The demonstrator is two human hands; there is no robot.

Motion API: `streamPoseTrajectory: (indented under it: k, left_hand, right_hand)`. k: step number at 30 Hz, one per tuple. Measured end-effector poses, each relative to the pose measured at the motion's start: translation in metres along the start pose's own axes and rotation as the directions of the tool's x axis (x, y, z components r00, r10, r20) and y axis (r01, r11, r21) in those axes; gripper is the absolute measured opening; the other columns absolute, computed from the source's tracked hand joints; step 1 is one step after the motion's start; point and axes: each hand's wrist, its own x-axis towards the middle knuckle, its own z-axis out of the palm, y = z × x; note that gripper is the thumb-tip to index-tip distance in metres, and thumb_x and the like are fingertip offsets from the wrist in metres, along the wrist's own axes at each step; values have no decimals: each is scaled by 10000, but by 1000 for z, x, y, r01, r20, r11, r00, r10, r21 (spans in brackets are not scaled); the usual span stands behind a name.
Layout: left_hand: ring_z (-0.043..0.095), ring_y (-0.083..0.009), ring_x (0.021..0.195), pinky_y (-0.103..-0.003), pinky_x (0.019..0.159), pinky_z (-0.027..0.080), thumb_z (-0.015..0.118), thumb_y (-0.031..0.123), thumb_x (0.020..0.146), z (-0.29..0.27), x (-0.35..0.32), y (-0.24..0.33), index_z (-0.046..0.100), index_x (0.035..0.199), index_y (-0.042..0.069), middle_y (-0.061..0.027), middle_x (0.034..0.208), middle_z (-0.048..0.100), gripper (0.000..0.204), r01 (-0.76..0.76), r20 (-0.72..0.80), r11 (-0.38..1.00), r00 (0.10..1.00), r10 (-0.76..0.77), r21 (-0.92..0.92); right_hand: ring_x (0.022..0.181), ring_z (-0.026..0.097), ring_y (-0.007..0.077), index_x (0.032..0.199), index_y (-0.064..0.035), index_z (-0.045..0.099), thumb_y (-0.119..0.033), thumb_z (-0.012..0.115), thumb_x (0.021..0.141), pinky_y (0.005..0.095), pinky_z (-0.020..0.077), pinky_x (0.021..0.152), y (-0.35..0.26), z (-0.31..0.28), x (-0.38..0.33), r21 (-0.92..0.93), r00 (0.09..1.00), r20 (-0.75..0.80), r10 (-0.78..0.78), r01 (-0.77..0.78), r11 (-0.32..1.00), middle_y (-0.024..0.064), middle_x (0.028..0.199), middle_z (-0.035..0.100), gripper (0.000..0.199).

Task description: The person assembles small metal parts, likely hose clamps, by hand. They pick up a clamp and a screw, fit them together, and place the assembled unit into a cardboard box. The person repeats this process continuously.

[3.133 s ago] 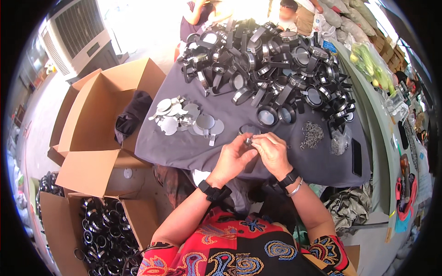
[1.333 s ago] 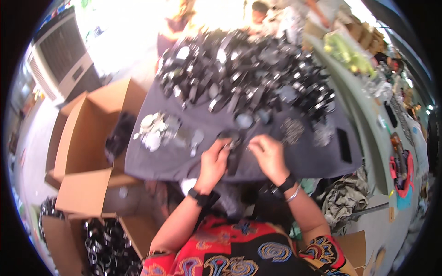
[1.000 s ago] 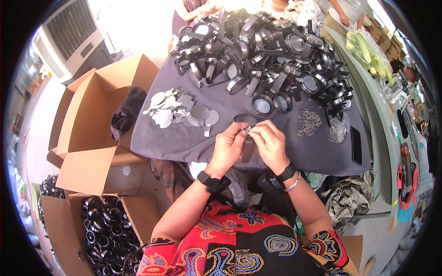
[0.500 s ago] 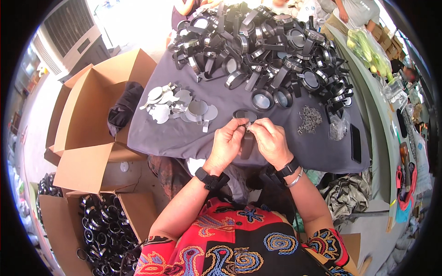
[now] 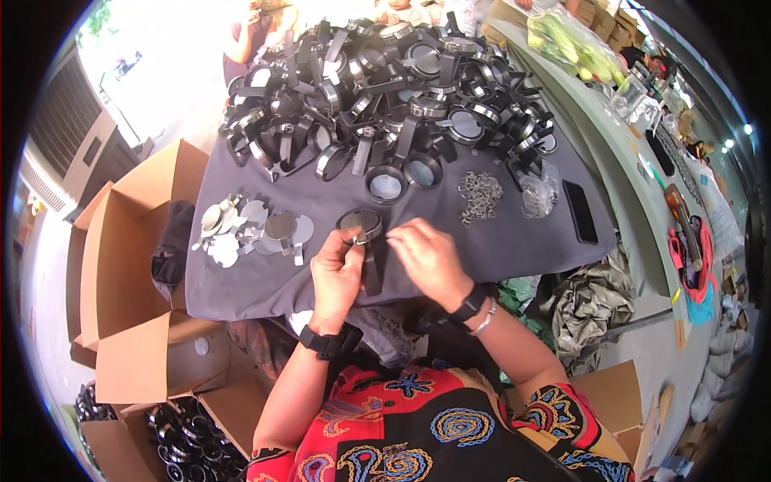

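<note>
While the round black piece (image 5: pixel 361 219), taken as the centre of the clock, lies near the front edge of the cloth-covered table (image 5: pixel 498 257) with its strap-like handle (image 5: pixel 373 275) pointing to about 6 o'clock, a tall heap of black-and-silver round parts (image 5: pixel 393 116) rises from 11 to 1 o'clock and hides much of the table's far side. Two open round rims (image 5: pixel 387 185) sit at the heap's near foot, toward 12 and 1. Flat silver discs (image 5: pixel 280 226) overlap in a pile at 9; between 2 and 3 lie small metal clips (image 5: pixel 480 197), then a clear plastic bag (image 5: pixel 540 197), with a dark phone (image 5: pixel 580 213) at 3. Off the table, an open carton (image 5: pixel 120 277) stands at 8 to 9. The left hand (image 5: pixel 336 275) comes up from 7, thumb and fingers pinching the piece's near edge beside the handle and covering part of it. The right hand (image 5: pixel 434 261), slightly blurred, stands apart at 4, forearm angled from 5, fingertips drawn together and aimed toward 10; whether they hold anything cannot be told.
</note>
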Motion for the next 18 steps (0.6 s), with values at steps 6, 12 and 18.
streamPoseTrajectory:
  k: [6, 12, 18]
  left_hand:
    - [457, -35, 457, -200, 387, 386, 531, 29, 930, -2, -1, 1, 607, 1076, 28, 19, 724, 584, 164, 6, 16, 1000, 1000, -6, -1]
    - [435, -22, 456, -199, 395, 359, 550, 26, 922, -1, -2, 0, 620, 1067, 39, 42, 644, 524, 161, 15, -4, 998, 1000, -15, -54]
    - [449, -23, 467, -195, 403, 382, 540, 15, 916, 1, 0, 5, 617, 1060, 35, 29, 710, 559, 164, 17, -8, 999, 1000, -18, -27]
  right_hand:
    - [769, 639, 345, 887, -30, 632, -55, 628, 843, 408, 508, 658, 55, -72, -19, -221, 965, -55, 258, -263, 939, 143, 856, 638, 51]
    - [793, 647, 357, 874, -7, 641, -59, 621, 843, 406, 509, 682, 96, -117, -19, -285, 904, -149, 401, -428, 858, 176, 838, 657, 63]
    - [793, 662, 355, 897, -3, 666, -71, 630, 823, 396, 510, 692, 145, -160, -38, -473, 880, -98, 465, -453, 756, 198, 855, 666, 107]
